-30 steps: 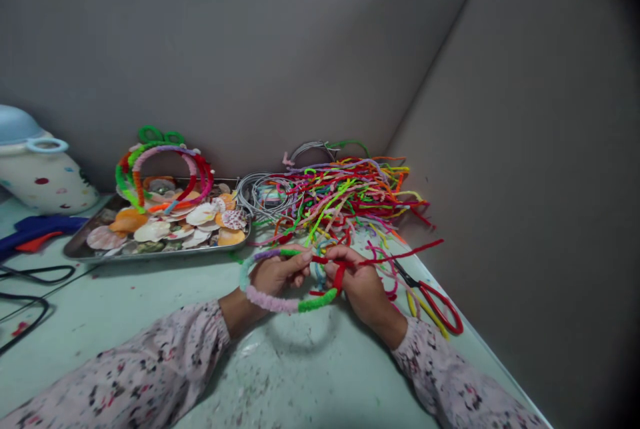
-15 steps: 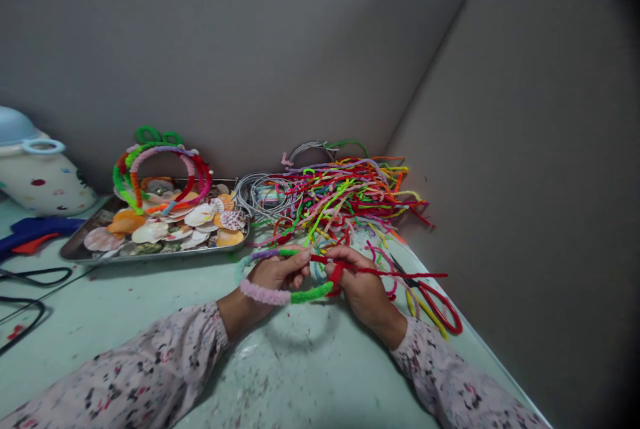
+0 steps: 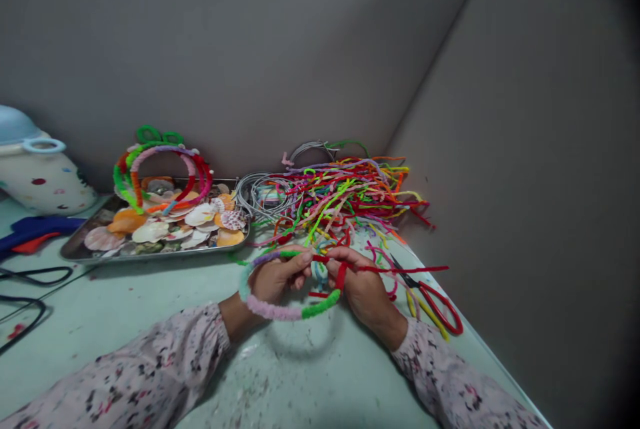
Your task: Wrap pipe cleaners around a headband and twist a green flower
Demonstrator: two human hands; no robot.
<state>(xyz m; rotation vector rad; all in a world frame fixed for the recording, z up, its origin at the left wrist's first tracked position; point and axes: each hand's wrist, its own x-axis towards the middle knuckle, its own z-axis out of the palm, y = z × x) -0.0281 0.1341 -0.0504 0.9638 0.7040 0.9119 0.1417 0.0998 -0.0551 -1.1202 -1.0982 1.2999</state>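
Observation:
A ring (image 3: 280, 311) wrapped in pink, green, purple and pale blue pipe cleaners is held just above the table. My left hand (image 3: 274, 277) grips its left and top side, fingers pinched on the rim. My right hand (image 3: 361, 286) is closed on the ring's right side and pinches a red pipe cleaner (image 3: 400, 270) that is wound on the ring there. Its loose end sticks out to the right. A pile of loose coloured pipe cleaners (image 3: 345, 196) lies just beyond my hands.
Red-handled scissors (image 3: 433, 301) lie right of my right hand. A metal tray (image 3: 80, 250) holds seashells and finished wrapped rings (image 3: 163, 172). Bare wire hoops (image 3: 263, 194) lie beside it. A white spotted pot (image 3: 40, 169), a blue glue gun (image 3: 33, 229) and black cords (image 3: 25, 309) sit at the left.
The ring tilted flatter and then back toward me. The red pipe cleaner's free end swung down from pointing up-right to nearly level, as my right hand turned it round the ring.

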